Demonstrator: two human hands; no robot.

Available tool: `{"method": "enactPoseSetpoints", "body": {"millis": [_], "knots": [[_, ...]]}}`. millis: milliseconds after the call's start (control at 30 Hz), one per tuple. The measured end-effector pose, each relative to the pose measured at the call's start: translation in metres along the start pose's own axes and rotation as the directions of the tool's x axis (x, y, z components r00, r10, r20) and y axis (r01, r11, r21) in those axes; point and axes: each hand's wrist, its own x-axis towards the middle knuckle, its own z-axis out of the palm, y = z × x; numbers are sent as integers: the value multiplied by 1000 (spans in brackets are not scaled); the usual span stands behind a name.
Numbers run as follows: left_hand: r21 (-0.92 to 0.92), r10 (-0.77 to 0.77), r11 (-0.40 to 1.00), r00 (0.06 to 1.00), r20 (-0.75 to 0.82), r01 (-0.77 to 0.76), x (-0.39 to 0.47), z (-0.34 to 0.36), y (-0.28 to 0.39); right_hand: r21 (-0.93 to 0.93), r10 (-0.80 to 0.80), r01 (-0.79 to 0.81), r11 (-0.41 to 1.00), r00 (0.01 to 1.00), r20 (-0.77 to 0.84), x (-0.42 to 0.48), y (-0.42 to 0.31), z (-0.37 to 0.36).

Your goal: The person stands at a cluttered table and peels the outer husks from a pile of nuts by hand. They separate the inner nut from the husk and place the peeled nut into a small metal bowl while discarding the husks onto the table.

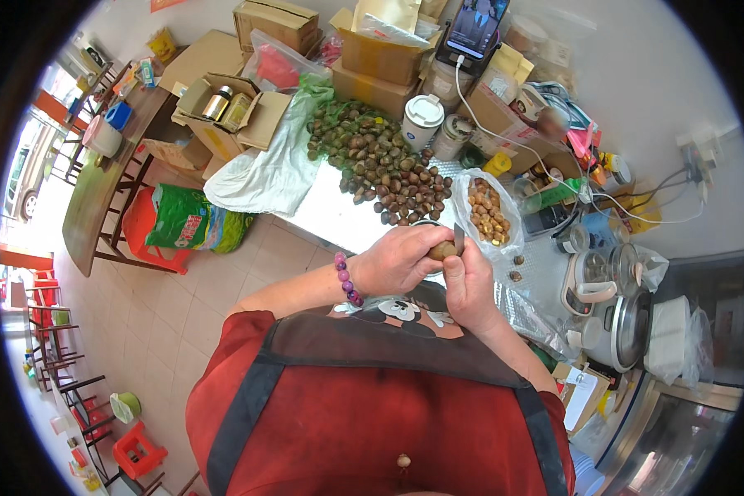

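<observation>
Close in front of my apron, my left hand [403, 257] holds a brown chestnut [443, 250] between its fingers. My right hand [474, 282] grips a small knife [459, 235], its blade upright against the chestnut's right side. Both hands meet over the table's near edge and partly hide a round container beneath them. Beyond them, a heap of chestnuts [384, 155] spills from a green mesh bag [316, 93]. A white plastic bag [514, 217] of shiny golden-brown pieces [487, 211] lies just right of the heap.
A lidded paper cup [423, 121] and a glass jar [451, 136] stand behind the heap. A phone [477, 28] with a white cable rises at the back. Cardboard boxes [375, 80] line the wall. Glass kettles [595, 273] and a rice cooker [626, 328] stand to the right.
</observation>
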Motion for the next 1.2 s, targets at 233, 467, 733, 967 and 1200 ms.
{"method": "enactPoseSetpoints", "body": {"millis": [233,467,733,967,1200], "knots": [[-3,-74,997,997,21,74,9,-5,4,-55,-69,70,996,998,12,9,4,-8],[-32,-101,994,995,25,102,9,-2,4,137,127,-144,980,984,125,3,-2,-12],[-324,-365,806,847,387,495,15,-24,20,283,239,-341,897,910,338,3,-4,-32],[-141,-288,937,936,202,318,9,-9,18,55,139,-163,985,942,305,10,-10,-37],[-114,-135,980,964,228,164,9,-8,15,-20,26,-20,1000,937,350,14,-15,-43]]}}
